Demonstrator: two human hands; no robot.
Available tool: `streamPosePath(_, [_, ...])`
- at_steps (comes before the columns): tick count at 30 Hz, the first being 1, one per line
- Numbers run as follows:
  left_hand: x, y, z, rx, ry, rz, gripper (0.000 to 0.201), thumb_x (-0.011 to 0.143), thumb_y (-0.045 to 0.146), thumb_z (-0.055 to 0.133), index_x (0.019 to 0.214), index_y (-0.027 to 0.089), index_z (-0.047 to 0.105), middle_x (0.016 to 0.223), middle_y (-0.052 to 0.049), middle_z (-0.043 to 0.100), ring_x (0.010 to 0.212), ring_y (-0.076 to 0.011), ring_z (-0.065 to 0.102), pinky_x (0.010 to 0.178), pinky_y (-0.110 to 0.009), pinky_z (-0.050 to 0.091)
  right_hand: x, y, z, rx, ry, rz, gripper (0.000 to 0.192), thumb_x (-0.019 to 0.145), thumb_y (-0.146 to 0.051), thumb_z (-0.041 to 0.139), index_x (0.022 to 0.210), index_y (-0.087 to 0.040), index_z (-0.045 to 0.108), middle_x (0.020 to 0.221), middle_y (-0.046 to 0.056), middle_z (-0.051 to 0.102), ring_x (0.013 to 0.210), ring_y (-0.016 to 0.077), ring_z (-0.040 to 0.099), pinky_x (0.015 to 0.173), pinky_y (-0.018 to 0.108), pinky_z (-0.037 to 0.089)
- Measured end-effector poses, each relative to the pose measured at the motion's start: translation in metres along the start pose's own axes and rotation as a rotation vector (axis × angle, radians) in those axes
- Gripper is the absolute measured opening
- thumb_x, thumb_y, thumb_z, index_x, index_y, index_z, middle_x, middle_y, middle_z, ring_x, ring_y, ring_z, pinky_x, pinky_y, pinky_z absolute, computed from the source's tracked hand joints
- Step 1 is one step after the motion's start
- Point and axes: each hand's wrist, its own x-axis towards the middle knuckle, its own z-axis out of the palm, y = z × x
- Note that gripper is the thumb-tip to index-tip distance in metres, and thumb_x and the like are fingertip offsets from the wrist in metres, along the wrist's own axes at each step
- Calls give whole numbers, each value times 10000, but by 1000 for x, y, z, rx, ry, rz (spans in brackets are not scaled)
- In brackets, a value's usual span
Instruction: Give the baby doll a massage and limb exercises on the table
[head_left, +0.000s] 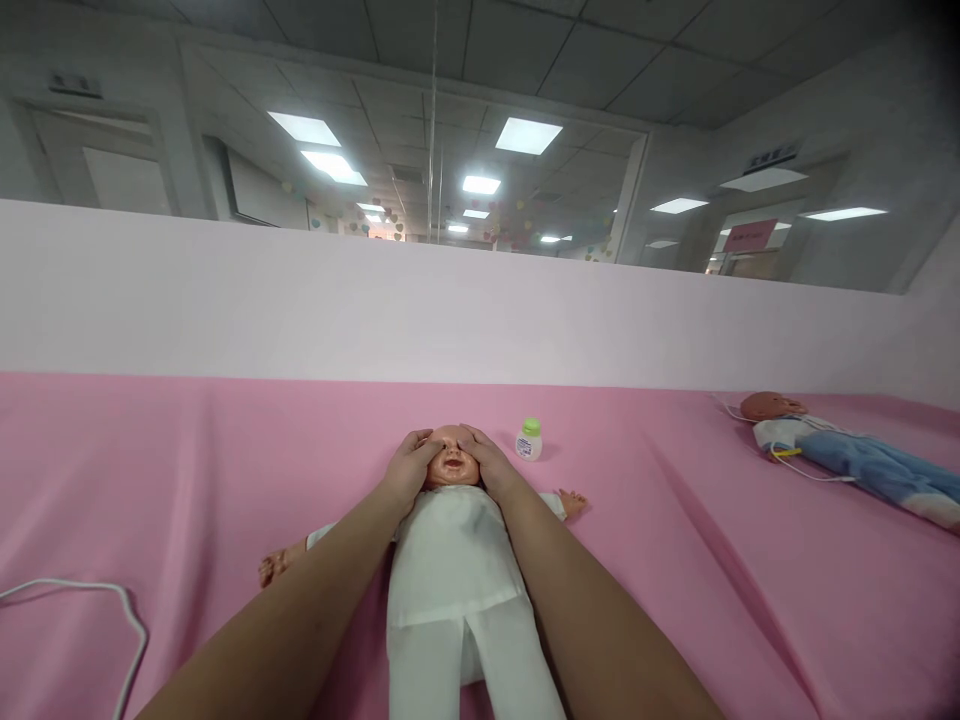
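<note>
A baby doll (457, 560) in a white top and white trousers lies on its back on the pink sheet, arms spread to the sides. Its head is between my two hands. My left hand (410, 468) cups the left side of the head, with the thumb across the brow near the eye. On the other side my right hand (489, 462) cups the head in the same way, thumb near the other eye. Both thumbs partly cover the eyes; the mouth and chin show. Most of my fingers are hidden behind the head.
A small clear bottle with a green cap (529, 440) stands right of the doll's head. Farther right lies a second doll (847, 455) in blue and white, with a thin tube over it. A white cable (124, 600) lies at the left. A low white wall (465, 315) with glass above borders the back.
</note>
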Motion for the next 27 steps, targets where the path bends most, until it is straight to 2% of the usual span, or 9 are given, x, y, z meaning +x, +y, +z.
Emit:
streamPosePath(15, [-1, 0, 1, -40, 36, -15, 360, 819, 344, 747, 1148, 214, 684, 1050, -87, 774, 883, -215, 738, 750, -299, 595, 10, 11, -7, 72, 22, 6, 712, 700, -280, 793, 1387, -236, 612, 1298, 77, 722, 1188, 310, 670, 1087, 474, 487])
streamPosePath(22, [-3, 0, 1, -52, 31, -9, 342, 821, 347, 755, 1131, 221, 686, 1038, -80, 780, 866, -208, 747, 747, -290, 598, 16, 16, -9, 61, 30, -17, 638, 734, -381, 808, 1338, -264, 638, 1346, 69, 695, 1252, 308, 642, 1123, 486, 465])
streamPosePath(27, [-2, 0, 1, -52, 28, -10, 358, 808, 343, 762, 1134, 216, 682, 1041, -88, 780, 893, -224, 750, 751, -302, 601, 12, 13, -7, 19, -8, -42, 602, 770, -430, 803, 1324, -257, 644, 1284, 77, 722, 1203, 306, 661, 1087, 500, 489])
